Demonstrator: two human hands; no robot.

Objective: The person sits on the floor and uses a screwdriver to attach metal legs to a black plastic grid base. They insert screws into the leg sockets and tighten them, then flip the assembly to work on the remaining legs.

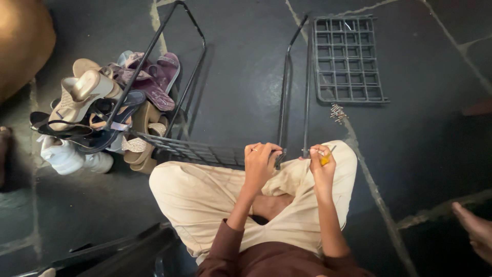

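While shoes (102, 102) crowd the rack, left hand (261, 159) grips frame (283, 102), right hand (322, 165) clutches screwdriver (326, 156)

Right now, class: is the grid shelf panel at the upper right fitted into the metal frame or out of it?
Out: the grid panel lies flat on the floor, beside the frame.

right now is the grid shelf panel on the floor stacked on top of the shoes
No, the grid panel lies flat on the bare floor, well apart from the pile of shoes.
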